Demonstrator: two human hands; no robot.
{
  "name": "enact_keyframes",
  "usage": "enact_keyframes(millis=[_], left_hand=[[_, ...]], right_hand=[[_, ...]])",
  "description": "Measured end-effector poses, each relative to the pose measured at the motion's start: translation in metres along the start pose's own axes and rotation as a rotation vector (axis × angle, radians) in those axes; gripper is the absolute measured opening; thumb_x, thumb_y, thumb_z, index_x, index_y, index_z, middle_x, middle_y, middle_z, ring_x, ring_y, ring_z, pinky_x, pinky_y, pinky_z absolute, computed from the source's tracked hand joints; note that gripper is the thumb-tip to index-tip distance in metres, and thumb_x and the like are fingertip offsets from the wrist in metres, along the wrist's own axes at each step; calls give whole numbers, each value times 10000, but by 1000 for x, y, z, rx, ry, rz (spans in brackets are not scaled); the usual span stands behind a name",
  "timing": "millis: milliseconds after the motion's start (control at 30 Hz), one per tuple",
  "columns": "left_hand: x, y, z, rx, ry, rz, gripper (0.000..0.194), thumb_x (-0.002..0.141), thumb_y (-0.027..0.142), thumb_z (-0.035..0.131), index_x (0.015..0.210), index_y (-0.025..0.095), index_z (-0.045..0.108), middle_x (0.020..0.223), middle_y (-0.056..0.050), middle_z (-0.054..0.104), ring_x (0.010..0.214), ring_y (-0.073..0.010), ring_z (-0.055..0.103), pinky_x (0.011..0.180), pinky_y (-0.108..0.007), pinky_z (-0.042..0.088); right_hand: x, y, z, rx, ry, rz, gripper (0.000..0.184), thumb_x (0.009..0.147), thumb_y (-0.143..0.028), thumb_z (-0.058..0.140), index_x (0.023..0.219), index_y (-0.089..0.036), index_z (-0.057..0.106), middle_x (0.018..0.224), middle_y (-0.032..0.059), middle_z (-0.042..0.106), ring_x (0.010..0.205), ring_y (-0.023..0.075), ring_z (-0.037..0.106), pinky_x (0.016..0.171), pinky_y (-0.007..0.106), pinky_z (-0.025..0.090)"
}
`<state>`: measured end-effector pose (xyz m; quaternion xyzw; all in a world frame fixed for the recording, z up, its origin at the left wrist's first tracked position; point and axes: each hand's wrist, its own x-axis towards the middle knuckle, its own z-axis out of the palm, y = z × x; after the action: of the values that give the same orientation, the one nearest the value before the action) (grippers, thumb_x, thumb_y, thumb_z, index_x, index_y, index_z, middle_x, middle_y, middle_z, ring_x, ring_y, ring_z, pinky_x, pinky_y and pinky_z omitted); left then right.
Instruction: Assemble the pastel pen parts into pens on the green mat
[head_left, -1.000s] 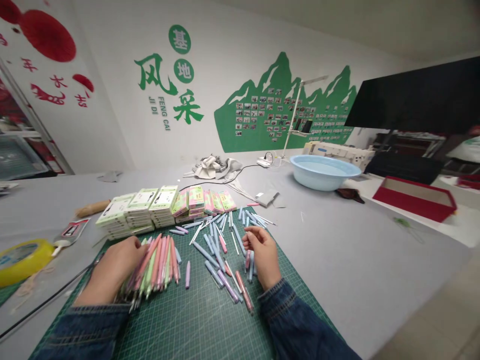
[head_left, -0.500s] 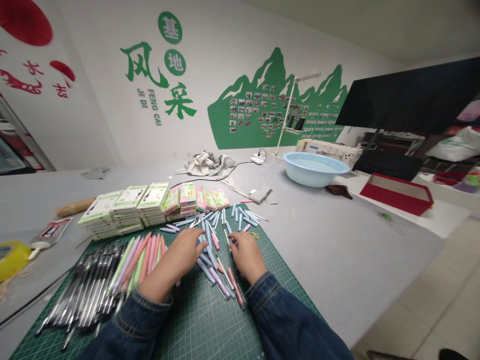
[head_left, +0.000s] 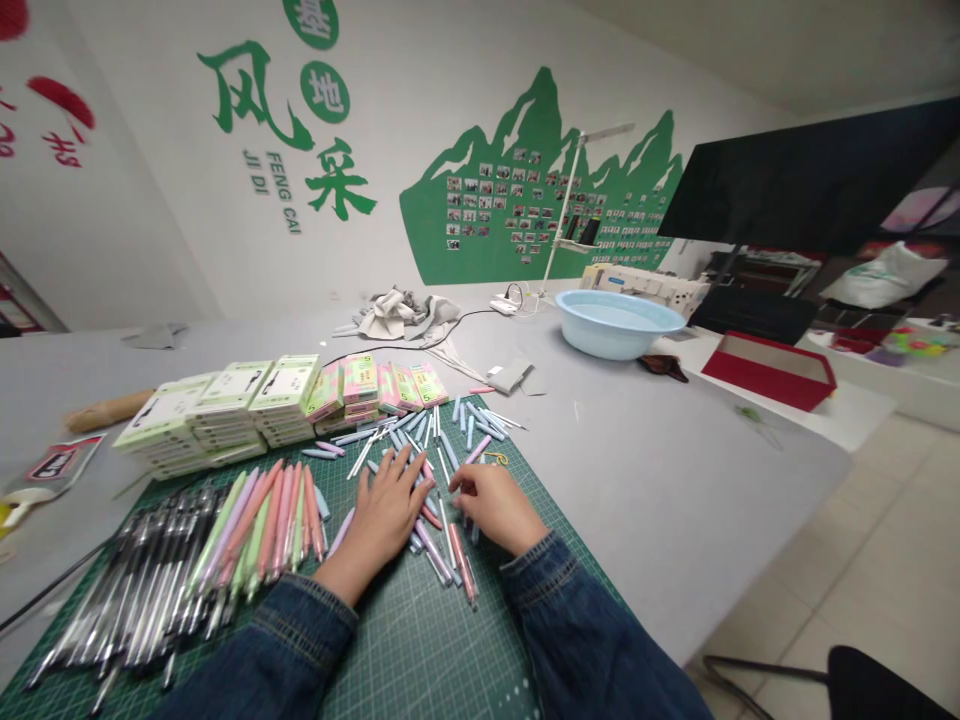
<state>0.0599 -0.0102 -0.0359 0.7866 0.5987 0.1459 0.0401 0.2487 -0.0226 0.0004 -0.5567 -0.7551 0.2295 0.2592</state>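
My left hand (head_left: 386,510) lies spread, palm down, over loose pen parts on the green cutting mat (head_left: 405,650). Curled fingers of my right hand (head_left: 501,505) reach down among pen pieces just to the right; whatever they pinch is hidden. Blue pen barrels (head_left: 470,430), white refills (head_left: 442,462) and a reddish pen barrel (head_left: 463,565) lie scattered around both hands. Left of my left forearm, a row of pastel pens (head_left: 274,520) rests beside a pile of clear, dark-capped pens (head_left: 142,570).
Behind the mat stand stacked white-and-green boxes (head_left: 225,405) and small pink-and-green boxes (head_left: 360,380). Farther back are crumpled cloth (head_left: 405,315), a light-blue basin (head_left: 619,325) and a sewing machine (head_left: 649,285). A red box (head_left: 772,370) sits at the right.
My left hand has moved right from the pastel pens onto the scattered parts, its fingers now spread. My right hand has come slightly lower among them. The view has turned right.
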Motion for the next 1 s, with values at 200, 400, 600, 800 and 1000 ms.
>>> enact_keyframes(millis=[200, 400, 600, 800, 1000], left_hand=[[-2, -13, -12, -114, 124, 60, 415, 942, 311, 303, 1329, 281, 451, 1405, -38, 462, 1347, -241, 294, 1070, -507, 208], [-2, -18, -42, -209, 98, 215, 146, 848, 242, 508, 877, 229, 650, 964, -35, 648, 952, -199, 551, 866, -332, 404], [-3, 0, -41, -198, -75, 367, 83, 825, 242, 571, 846, 240, 651, 927, -18, 621, 912, -185, 520, 800, -296, 393], [-4, 3, -35, -102, -34, 346, 100, 859, 247, 525, 866, 228, 623, 903, -30, 590, 898, -190, 507, 775, -299, 387], [-4, -4, -36, -74, 18, 280, 106, 868, 257, 509, 867, 223, 609, 879, -33, 580, 885, -199, 507, 770, -311, 389]], right_hand=[[-7, -6, -8, -54, -55, -11, 113, 696, -121, 649, 776, -197, 672, 732, -8, 656, 721, 136, 584, 680, 235, 357], [-12, -14, -6, -73, -104, 10, 124, 692, -146, 649, 801, -201, 672, 747, 3, 667, 711, 141, 583, 605, 226, 330], [-9, -9, -12, -58, 3, 68, 76, 725, -134, 624, 772, -185, 656, 748, 5, 675, 739, 140, 599, 661, 224, 355], [-19, -15, -12, -159, -134, 87, 53, 689, -231, 677, 709, -189, 652, 716, 17, 682, 688, 157, 613, 571, 228, 346], [-35, -35, 5, -456, -82, 71, 129, 781, -198, 545, 793, -155, 666, 807, 109, 697, 752, 224, 651, 594, 273, 388]])
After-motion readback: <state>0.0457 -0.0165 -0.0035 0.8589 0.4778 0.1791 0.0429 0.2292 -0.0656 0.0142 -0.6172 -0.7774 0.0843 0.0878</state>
